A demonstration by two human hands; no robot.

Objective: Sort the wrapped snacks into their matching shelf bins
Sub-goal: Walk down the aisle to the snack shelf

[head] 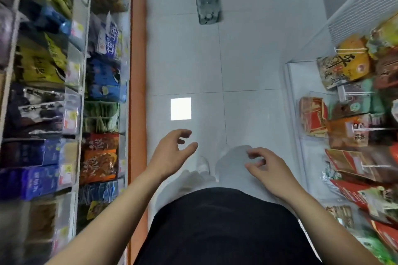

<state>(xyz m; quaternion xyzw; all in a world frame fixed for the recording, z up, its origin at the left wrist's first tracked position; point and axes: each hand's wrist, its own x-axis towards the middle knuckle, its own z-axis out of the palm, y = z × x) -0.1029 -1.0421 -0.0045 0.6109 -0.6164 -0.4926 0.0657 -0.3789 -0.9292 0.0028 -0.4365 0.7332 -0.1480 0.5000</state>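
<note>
Between two shelves, over the tiled floor, both hands hang empty in the head view. Here the left hand has its fingers loosely curled, thumb apart, and holds nothing. Likewise the right hand is loosely curled and grips nothing. Neither touches a shelf.

Along the left edge of the floor, wrapped snacks fill the clear-fronted bins: an orange packet, green packets above it, and blue packets higher still. Along the right edge, the white shelf carries more, among them a yellow-brown packet and a red packet.

At the far end of the floor stands a wrapped pack of bottles. A bright square of light lies on the tiles just beyond the left hand.
</note>
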